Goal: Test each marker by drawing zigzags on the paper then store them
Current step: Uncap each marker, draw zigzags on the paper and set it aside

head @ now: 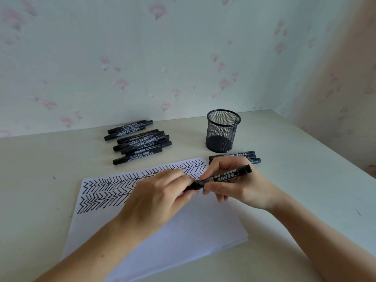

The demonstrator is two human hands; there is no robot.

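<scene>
A black marker (225,176) is held level above the white paper stack (183,237). My right hand (236,186) grips its barrel. My left hand (160,198) pinches its left end, where the cap is. Rows of black zigzags (105,192) cover the upper part of the top sheet. A pile of several black markers (140,144) lies beyond the paper on the left. A few more markers (240,155) lie just behind my right hand. The black mesh pen cup (222,131) stands upright with no markers visible in it.
The pale table (40,190) meets a flowered wall at the back. Its right edge (345,165) runs diagonally toward me. My forearms cross the lower part of the paper.
</scene>
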